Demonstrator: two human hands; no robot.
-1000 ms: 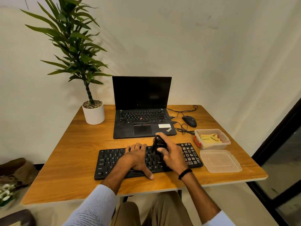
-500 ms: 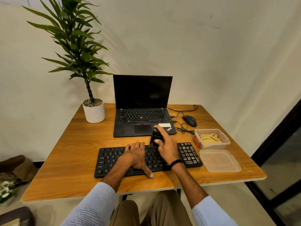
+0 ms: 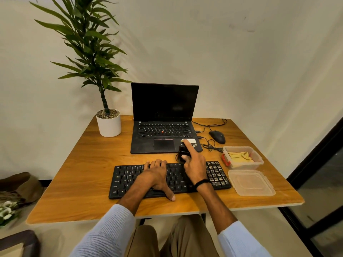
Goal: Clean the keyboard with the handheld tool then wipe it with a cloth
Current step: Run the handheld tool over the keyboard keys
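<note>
Holds the handheld tool (image 3: pixel 182 152) in the fingers (image 3: pixel 189 147) of the right hand (image 3: pixel 194 168). Rests the left hand (image 3: pixel 156 176) flat on the keyboard (image 3: pixel 126 179), fingers straight.

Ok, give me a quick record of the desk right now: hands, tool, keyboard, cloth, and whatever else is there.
left hand: rests flat on the keyboard
right hand: grips the tool, index finger stretched along its top
tool: black, at the keyboard's far edge, right of centre
keyboard: black, near the table's front edge
cloth: yellow, in the open box right of the keyboard, untouched
lid: off, lying in front of the box
behind: laptop, mouse, plant
</note>
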